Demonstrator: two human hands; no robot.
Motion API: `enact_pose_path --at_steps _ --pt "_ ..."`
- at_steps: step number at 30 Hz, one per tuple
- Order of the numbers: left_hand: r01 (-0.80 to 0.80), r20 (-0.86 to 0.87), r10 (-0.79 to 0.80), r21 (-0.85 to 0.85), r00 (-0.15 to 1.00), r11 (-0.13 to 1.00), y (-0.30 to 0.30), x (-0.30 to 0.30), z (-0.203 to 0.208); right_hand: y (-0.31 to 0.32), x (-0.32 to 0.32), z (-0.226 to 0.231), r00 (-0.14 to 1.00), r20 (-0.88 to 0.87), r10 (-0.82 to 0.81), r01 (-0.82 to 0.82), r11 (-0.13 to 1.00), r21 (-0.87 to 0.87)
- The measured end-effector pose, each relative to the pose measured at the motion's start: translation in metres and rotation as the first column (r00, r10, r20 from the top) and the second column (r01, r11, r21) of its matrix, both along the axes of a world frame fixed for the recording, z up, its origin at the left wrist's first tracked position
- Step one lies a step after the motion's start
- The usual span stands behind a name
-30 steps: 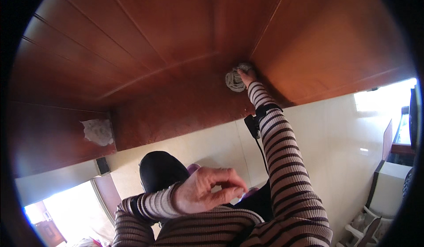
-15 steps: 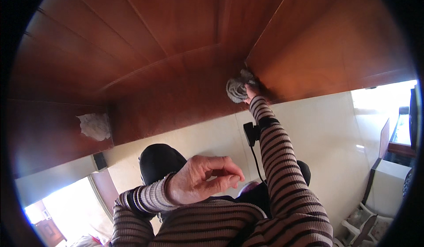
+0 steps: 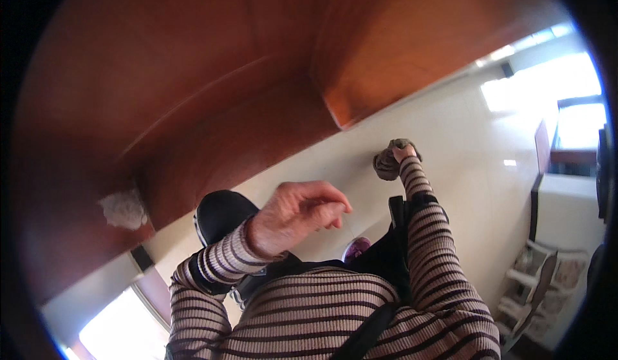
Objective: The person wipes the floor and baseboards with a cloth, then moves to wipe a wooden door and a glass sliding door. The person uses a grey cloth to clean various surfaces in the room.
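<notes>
My right hand (image 3: 404, 152), at the end of an outstretched arm, grips a bunched greyish-brown cloth (image 3: 387, 163). The cloth is over the pale floor, just beyond the corner of the brown wooden furniture (image 3: 238, 144); whether it touches anything I cannot tell. Held in front of my chest, my left hand (image 3: 299, 215) has its fingers curled in and its thumb close against them. Nothing shows in it. Reddish-brown wood panels fill the upper part of the view.
A whitish, ragged-edged patch (image 3: 124, 210) shows on the wood at left. White plastic chairs (image 3: 534, 286) and a white box-like unit (image 3: 565, 208) stand at right. Bright openings (image 3: 122, 324) appear lower left and upper right. A purple shoe (image 3: 356, 249) shows below my left hand.
My right hand has drawn the cloth away from the inner wooden corner, rightward and out over the pale floor. The view has turned, and my left hand's fingers have curled in more.
</notes>
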State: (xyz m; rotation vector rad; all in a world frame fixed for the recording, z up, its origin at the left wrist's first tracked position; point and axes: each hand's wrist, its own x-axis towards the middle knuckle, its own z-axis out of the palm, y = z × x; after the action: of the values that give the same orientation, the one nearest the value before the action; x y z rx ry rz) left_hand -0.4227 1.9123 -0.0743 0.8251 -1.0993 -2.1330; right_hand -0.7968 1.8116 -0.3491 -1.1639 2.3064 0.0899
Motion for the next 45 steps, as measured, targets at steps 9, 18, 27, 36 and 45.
enact_pose_path --at_steps 9,18,27,36,45 --pt "-0.098 0.171 0.115 -0.106 0.979 0.989 -0.009 -0.025 0.004 0.004 -0.023 0.016 0.882 0.325 -0.342 0.408 0.899 -0.162" --pt "-0.061 0.364 0.122 -0.176 0.923 0.983 -0.001 -0.02 0.012 -0.029 -0.008 0.014 0.822 0.424 -0.38 0.561 0.669 -0.488" --pt "-0.1 0.492 0.179 -0.183 0.852 0.978 0.0 0.0 0.011 -0.058 0.032 -0.022 0.929 0.37 0.015 0.211 0.8 -0.561" --pt "-0.019 0.409 0.069 -0.127 0.91 0.992 -0.023 0.002 -0.002 -0.032 0.069 -0.012 0.582 0.812 -0.052 0.248 0.962 -0.117" --pt "0.159 0.467 -0.123 -0.038 0.875 0.987 -0.049 -0.002 0.022 0.01 0.058 0.104 0.596 0.789 0.151 -0.387 0.915 0.117"
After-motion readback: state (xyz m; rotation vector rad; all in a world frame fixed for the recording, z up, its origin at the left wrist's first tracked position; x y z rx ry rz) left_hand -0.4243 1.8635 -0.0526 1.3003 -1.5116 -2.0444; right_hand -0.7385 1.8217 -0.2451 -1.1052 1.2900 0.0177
